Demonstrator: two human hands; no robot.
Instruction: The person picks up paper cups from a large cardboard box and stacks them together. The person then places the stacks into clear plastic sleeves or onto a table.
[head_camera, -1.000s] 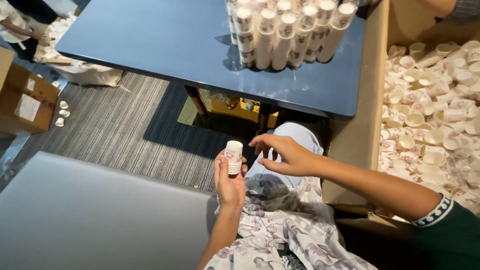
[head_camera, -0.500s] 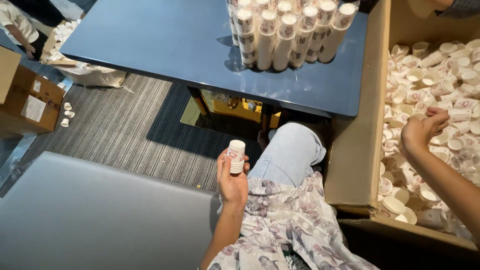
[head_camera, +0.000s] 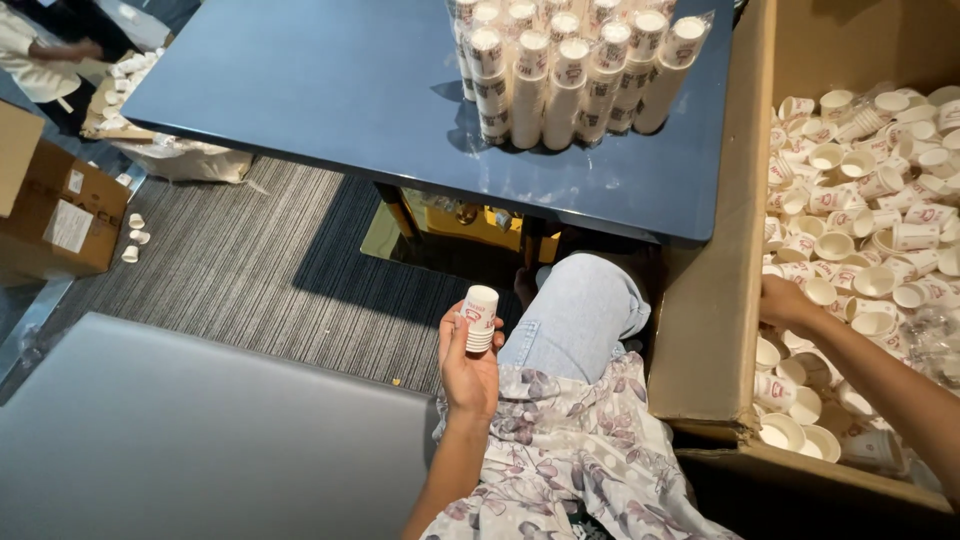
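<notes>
Left hand (head_camera: 468, 365) gripping cup stack (head_camera: 480, 318), table edge (head_camera: 560, 225) near

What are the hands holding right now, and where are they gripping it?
The left hand grips a short stack of paper cups around its lower side. The right hand is inside the cardboard box; any hold there cannot be told.

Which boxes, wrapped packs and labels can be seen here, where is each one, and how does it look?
Large cardboard box: right of the knee, open, brown, full of loose white paper cups.
Small cardboard box: on the floor far left, brown, with a white rectangular label.
Wrapped cup stacks: on the blue table, clear plastic sleeves around white cups.
</notes>
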